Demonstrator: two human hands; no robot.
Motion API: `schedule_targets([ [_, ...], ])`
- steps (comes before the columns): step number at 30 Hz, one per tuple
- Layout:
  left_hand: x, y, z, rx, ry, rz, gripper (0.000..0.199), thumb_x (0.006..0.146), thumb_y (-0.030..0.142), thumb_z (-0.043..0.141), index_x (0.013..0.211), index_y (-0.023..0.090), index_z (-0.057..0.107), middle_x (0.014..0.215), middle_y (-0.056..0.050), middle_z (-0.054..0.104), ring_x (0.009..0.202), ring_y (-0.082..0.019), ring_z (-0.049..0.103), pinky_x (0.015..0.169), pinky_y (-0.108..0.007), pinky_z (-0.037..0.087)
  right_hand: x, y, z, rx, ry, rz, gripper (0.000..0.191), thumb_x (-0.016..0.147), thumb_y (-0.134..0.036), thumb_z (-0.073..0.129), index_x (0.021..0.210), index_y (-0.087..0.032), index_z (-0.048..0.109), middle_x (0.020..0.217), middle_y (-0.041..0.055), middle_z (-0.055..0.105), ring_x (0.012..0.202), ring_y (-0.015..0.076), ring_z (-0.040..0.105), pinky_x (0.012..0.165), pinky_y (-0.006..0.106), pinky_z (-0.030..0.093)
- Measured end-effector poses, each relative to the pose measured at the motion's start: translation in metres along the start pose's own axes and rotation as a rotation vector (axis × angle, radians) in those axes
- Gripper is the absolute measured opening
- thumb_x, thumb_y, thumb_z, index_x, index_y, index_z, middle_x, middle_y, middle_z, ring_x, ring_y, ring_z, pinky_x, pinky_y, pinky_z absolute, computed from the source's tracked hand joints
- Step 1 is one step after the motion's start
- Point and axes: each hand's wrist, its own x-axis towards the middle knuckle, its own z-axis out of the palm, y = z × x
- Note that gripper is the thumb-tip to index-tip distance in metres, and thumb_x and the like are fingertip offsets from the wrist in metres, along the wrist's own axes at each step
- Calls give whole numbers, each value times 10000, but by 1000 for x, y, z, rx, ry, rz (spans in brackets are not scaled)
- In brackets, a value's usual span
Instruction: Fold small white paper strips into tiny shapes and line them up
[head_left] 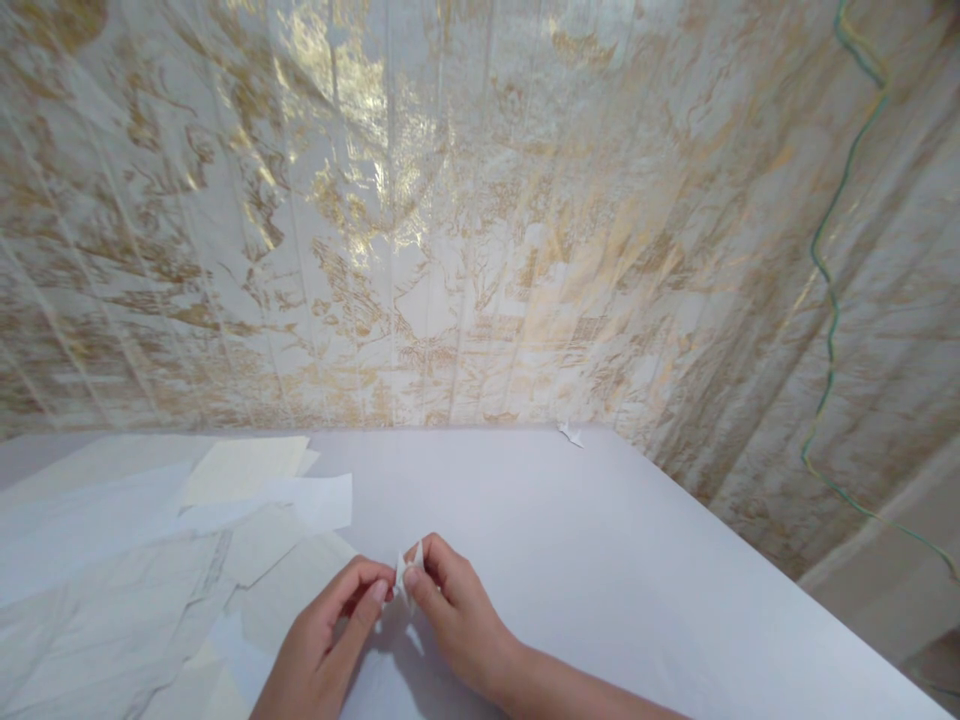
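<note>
A small folded white paper piece [407, 580] with pointed tips is held up between both hands, just above the white table [480, 490]. My right hand [457, 610] pinches it between thumb and index finger from the right. From the left, my left hand [337, 625] has its thumb and fingertips closed at the paper's left edge. Part of the paper is hidden behind the fingers, and its shadow falls on the table below.
Overlapping white and cream paper sheets [135, 560] cover the table's left side. A small folded white paper shape [571, 435] lies at the back edge. Gold-patterned white fabric [465, 220] hangs behind, with a green cord [830, 330] at the right.
</note>
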Motion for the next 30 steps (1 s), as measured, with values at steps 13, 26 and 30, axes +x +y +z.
schedule_targets([
  [13, -5, 8, 9, -5, 178, 46, 257, 767, 509, 681, 722, 261, 628, 700, 44, 600, 725, -191, 572, 727, -255, 460, -6, -1, 6, -64, 58, -79, 220, 925, -390, 500, 805, -211, 457, 751, -16, 489, 714, 150, 448, 693, 276, 376],
  [26, 1, 4, 3, 74, 158, 43, 290, 831, 526, 606, 712, 262, 625, 699, 52, 609, 710, -174, 600, 696, -216, 466, -1, 4, 8, 172, 148, 27, 332, 807, -477, 700, 700, -199, 552, 683, -10, 533, 670, 152, 454, 682, 302, 364],
  [30, 5, 1, 0, 144, 191, 100, 272, 839, 498, 592, 704, 263, 614, 691, 55, 605, 692, -171, 603, 680, -211, 475, 3, 6, 7, 252, 140, 115, 390, 733, -530, 754, 659, -194, 571, 623, -22, 516, 605, 133, 412, 623, 287, 324],
])
